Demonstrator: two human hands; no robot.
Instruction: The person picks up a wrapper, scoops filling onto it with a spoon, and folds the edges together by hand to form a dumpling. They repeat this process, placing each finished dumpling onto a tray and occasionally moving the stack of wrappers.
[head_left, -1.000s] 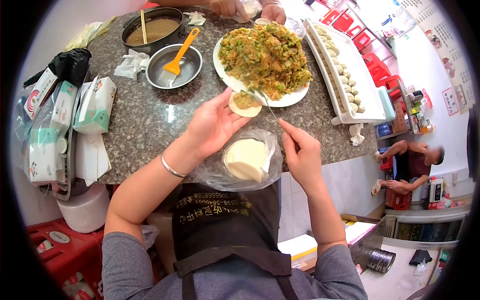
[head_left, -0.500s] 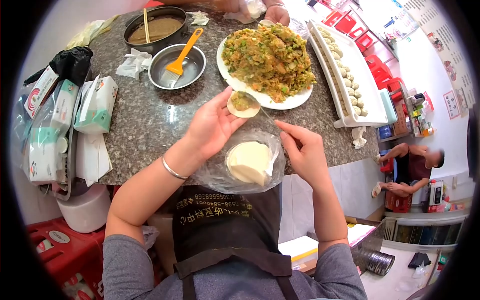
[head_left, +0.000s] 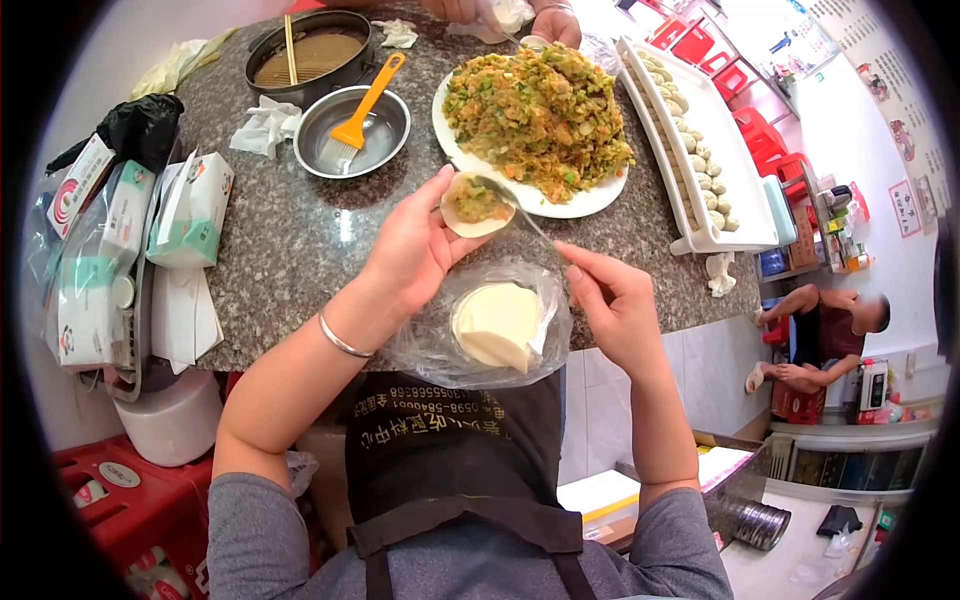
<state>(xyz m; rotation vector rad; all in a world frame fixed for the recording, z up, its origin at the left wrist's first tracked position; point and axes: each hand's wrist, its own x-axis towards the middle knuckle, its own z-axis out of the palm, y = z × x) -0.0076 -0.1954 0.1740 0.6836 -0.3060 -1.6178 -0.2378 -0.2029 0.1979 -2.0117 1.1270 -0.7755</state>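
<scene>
On the fingers of my left hand (head_left: pixel 408 250) lies a round dumpling wrapper (head_left: pixel 470 228), with a dab of chopped vegetable filling (head_left: pixel 478 206) on it. My right hand (head_left: pixel 615 300) pinches the thin handle of a metal spoon (head_left: pixel 536 228), whose head rests at the filling's upper right edge. Just beyond the wrapper, a white plate (head_left: pixel 585 205) bears a big heap of the same green and orange filling (head_left: pixel 540 120). Between my forearms, a stack of pale wrappers (head_left: pixel 495 322) sits on an opened clear plastic bag (head_left: pixel 420 345).
A steel bowl (head_left: pixel 310 165) holds an orange brush (head_left: pixel 365 105). Behind it stands a dark pan (head_left: pixel 262 90) with chopsticks. Dumplings fill part of a white tray (head_left: pixel 735 243) at right. Tissue packs (head_left: pixel 195 215) line the left edge. Another person's hands (head_left: pixel 555 25) work across the table.
My left hand has shifted slightly left with the wrapper, which now tilts more toward me. The filling looks more spread out on it. The spoon head has moved to the filling's upper right edge.
</scene>
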